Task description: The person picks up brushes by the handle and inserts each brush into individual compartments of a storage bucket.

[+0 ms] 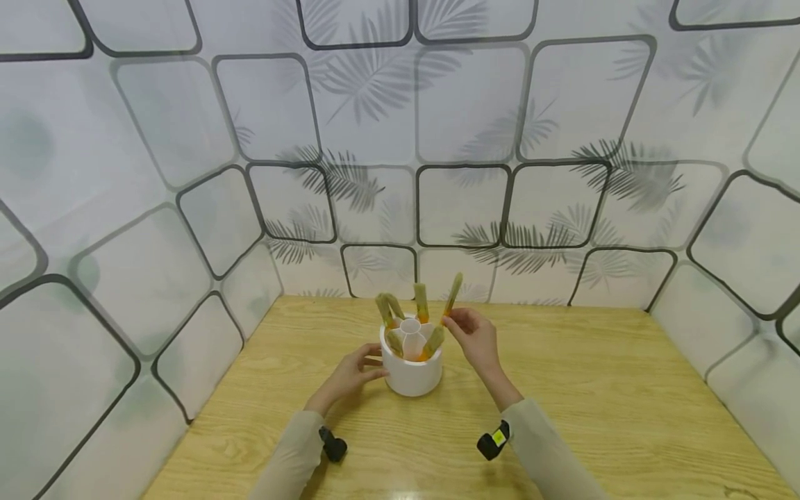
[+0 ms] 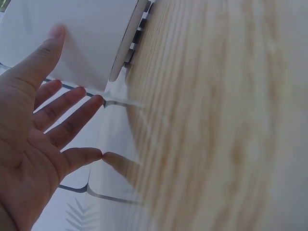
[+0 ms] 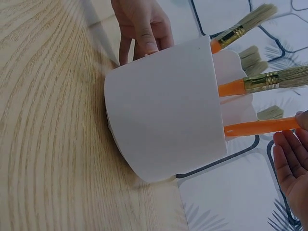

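Observation:
A round white divided holder [image 1: 411, 378] stands on the table with several paintbrushes in its compartments, bristles up. They have orange handles and metal bands, like the brush [image 3: 233, 86] in the right wrist view. My right hand [image 1: 476, 339] pinches another paintbrush [image 3: 260, 127] by its orange handle, between thumb and fingers. That brush leans at the holder's right side, and its lower end is hidden behind the rim. At the opposite side, my left hand [image 1: 351, 375] touches the white wall with its thumb; its fingers are spread and fairly straight.
The wood-grain table [image 1: 575, 389] extends around the holder. Patterned pale curtains [image 1: 462, 139] with dark outlines and leaf prints enclose the back and both sides. Each wrist wears a small black camera, such as the right wrist's camera [image 1: 492, 442].

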Motion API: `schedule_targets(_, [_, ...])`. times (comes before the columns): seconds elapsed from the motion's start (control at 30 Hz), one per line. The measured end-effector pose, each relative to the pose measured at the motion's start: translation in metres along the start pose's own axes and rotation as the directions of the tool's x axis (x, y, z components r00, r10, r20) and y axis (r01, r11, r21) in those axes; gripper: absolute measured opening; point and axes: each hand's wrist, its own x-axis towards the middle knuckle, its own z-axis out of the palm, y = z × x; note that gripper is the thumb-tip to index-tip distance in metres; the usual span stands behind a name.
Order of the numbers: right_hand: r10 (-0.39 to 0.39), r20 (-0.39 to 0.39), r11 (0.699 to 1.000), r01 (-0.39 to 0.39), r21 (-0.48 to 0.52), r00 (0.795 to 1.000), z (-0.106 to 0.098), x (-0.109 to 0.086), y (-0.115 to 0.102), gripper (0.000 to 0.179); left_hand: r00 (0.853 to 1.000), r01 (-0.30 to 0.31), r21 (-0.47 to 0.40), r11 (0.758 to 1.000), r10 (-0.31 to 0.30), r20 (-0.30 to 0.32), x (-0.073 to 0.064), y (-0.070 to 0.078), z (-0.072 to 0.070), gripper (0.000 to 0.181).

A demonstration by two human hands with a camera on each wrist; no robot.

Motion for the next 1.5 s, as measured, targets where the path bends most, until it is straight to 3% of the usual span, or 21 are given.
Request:
schedule_targets(0.1, [0.001,0.005,1.000,-0.001,0.000,1.000,0.001,0.000,0.001,0.018,0.999,0.036,-0.017,0.999,-0.035,0.007,0.001,0.000,0.000,0.054])
schedule_targets(0.23, [-0.001,0.008,1.000,0.001,-0.006,1.000,0.001,0.000,0.004,0.017,0.999,0.040,-0.019,0.999,-0.040,0.006,0.002,0.000,0.000,0.054])
schedule_targets(0.37, [-0.004,0.010,1.000,0.004,-0.017,1.000,0.003,0.002,0.017,0.019,0.999,0.040,-0.031,0.999,-0.039,0.031,-0.001,0.021,-0.005,0.052])
schedule_targets(0.47, [0.007,0.011,1.000,-0.006,-0.024,1.000,0.005,0.005,0.033,0.023,0.998,0.048,-0.038,0.998,-0.047,0.039,-0.002,0.025,-0.005,0.052])
schedule_targets(0.6, [0.021,0.016,0.999,-0.021,-0.038,1.000,0.007,0.007,0.045,0.023,0.999,0.042,-0.035,0.998,-0.042,0.014,0.002,0.004,-0.001,0.053])
schedule_targets(0.7, [0.031,0.023,0.998,-0.029,-0.051,0.999,0.008,0.006,0.045,0.020,0.999,0.036,-0.030,0.999,-0.035,0.010,0.002,-0.001,-0.001,0.053])
schedule_targets(1.5, [0.060,0.045,0.998,-0.059,-0.021,0.997,0.016,0.000,0.045,0.014,0.999,0.052,-0.029,0.998,-0.051,0.015,0.000,-0.001,-0.001,0.054])
